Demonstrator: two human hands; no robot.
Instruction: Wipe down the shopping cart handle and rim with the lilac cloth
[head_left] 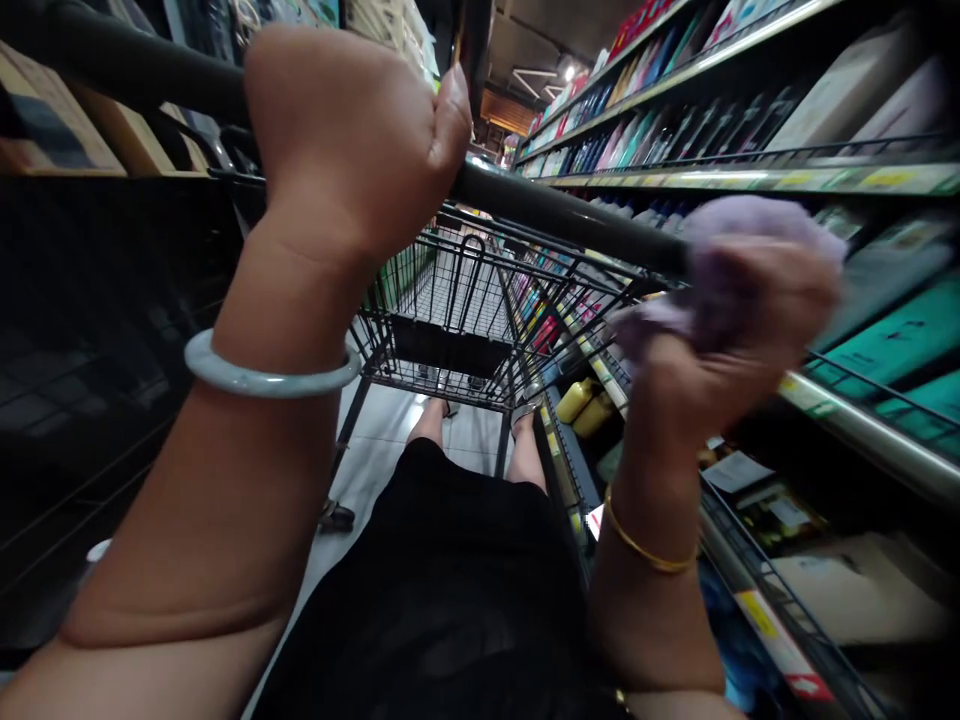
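My left hand point(352, 130) is wrapped round the dark handlebar point(570, 215) of a shopping cart, with a pale bangle on that wrist. At the bar's right end, my right hand point(780, 310) is closed on a lilac cloth point(757, 220), bunched over the fingers and slightly blurred. Whether these fingers also grip the bar is hidden by the cloth. Ahead and below hangs the black wire cart basket point(457, 290).
Shelves point(750, 180) packed with bottles and boxes run close along the right. Dark shelving with boxes point(67, 120) stands on the left. Beneath the cart shows a pale tiled floor point(375, 440), with my feet just behind it. Yellow bottles point(576, 400) sit on a low right shelf.
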